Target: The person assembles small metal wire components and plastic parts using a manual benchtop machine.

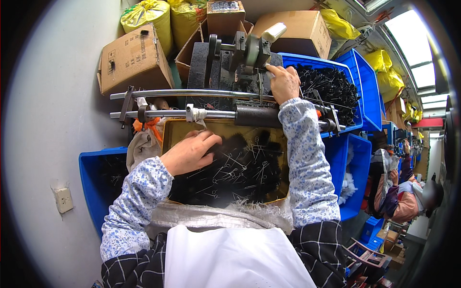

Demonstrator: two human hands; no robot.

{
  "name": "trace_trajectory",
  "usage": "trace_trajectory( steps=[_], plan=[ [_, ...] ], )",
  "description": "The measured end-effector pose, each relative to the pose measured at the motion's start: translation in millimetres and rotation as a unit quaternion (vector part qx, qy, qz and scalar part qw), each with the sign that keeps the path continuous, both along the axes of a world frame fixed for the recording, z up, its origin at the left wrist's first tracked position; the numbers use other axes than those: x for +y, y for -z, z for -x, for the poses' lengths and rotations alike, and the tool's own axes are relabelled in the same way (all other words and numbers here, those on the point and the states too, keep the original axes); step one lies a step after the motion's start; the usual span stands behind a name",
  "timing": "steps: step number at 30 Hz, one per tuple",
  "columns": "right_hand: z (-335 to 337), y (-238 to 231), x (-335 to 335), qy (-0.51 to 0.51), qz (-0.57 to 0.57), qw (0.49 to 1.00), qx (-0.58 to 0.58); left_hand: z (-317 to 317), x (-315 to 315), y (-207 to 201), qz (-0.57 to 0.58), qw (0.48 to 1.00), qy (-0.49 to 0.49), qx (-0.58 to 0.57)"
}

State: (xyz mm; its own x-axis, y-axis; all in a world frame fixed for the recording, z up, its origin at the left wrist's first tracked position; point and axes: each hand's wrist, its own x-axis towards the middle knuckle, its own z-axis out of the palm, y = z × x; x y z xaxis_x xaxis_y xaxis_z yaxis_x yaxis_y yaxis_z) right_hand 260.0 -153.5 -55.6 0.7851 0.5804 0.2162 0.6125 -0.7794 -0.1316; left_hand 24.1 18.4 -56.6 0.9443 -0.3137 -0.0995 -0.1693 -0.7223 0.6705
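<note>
My left hand (pixel 191 152) is over the left part of a yellowish tray (pixel 168 132), fingers half bent, with a gap between thumb and forefinger. Nothing shows in it. Under and beside it lies a heap of small black wire brushes (pixel 240 165) with twisted metal stems and looped ends. My right hand (pixel 284 82) reaches up to a dark bench machine (pixel 235 62) with a wheel. Its forefinger points at the machine's working end and the other fingers are curled; whatever they hold is hidden. Two metal rods (pixel 192 92) cross in front of the machine, the lower one wrapped with white cloth (pixel 197 114).
At the right stands a blue bin (pixel 353 77) full of black brushes; below it, another blue bin (pixel 357 177) holds white pieces. A blue bin (pixel 91 177) stands left. Cardboard boxes (pixel 132 60) and yellow sacks (pixel 149 21) are behind. Another person (pixel 408 197) sits far right.
</note>
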Motion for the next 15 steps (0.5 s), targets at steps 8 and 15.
trace_trajectory(
  steps=[8, 15],
  plan=[
    [4.4, 0.0, -11.3, 0.040, 0.081, 0.994, -0.065, 18.7, 19.6, -34.9, 0.094, 0.995, -0.031, 0.001],
    [10.9, 12.1, -19.7, 0.067, -0.023, 0.997, -0.014, 22.4, 22.4, -53.3, 0.052, 0.998, -0.040, -0.002]
  ],
)
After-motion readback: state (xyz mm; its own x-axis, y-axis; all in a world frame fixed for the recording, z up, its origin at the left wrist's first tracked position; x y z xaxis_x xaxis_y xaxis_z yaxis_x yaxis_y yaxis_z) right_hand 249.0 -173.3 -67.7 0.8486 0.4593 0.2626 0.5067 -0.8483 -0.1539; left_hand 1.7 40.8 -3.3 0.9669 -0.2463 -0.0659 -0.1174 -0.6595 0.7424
